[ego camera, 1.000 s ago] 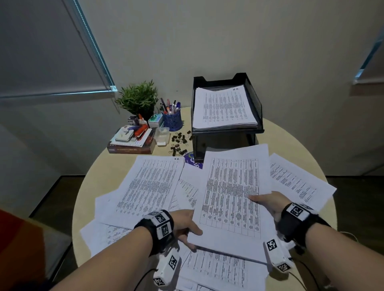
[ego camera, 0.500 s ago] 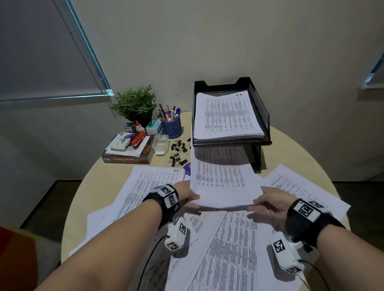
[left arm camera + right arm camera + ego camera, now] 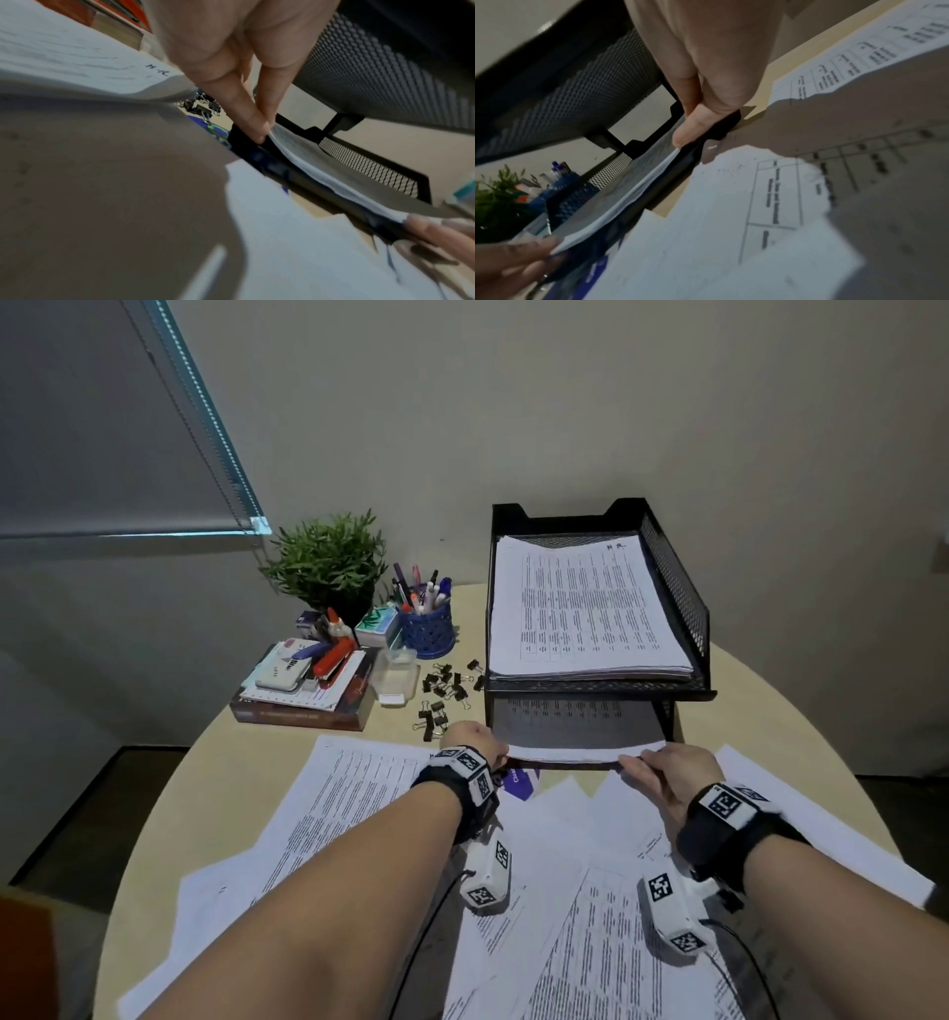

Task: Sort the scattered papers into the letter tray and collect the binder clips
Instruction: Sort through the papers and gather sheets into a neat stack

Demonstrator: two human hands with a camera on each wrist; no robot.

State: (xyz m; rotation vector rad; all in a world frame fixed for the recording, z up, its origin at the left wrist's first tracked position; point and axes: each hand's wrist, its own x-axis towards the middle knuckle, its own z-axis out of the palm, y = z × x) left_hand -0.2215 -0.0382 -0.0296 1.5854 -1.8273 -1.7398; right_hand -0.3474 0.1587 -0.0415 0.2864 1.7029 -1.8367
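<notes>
A black mesh two-tier letter tray [image 3: 678, 603] stands at the back of the round table, with a paper stack [image 3: 580, 608] in its top tier. My left hand [image 3: 482, 744] and right hand [image 3: 652, 762] pinch the two near corners of a printed sheet [image 3: 585, 752] that lies in the lower tier. In the left wrist view, thumb and finger [image 3: 254, 119] close on the sheet's corner [image 3: 321, 172]. The right thumb [image 3: 690, 127] sits on the other corner of the sheet [image 3: 628, 203]. Several black binder clips [image 3: 444, 693] lie left of the tray. Scattered papers [image 3: 354, 798] cover the near table.
A potted plant [image 3: 328, 562], a blue pen cup [image 3: 426, 624], a clear plastic box [image 3: 395, 677] and a book stack with a stapler [image 3: 308, 685] fill the back left. A purple card [image 3: 521, 780] peeks from under the papers. The table's rim [image 3: 154, 814] curves at left.
Both hands carried the sheet away from me and slid it into the tray's lower tier. The sheet went from held up in front to lying nearly flat inside.
</notes>
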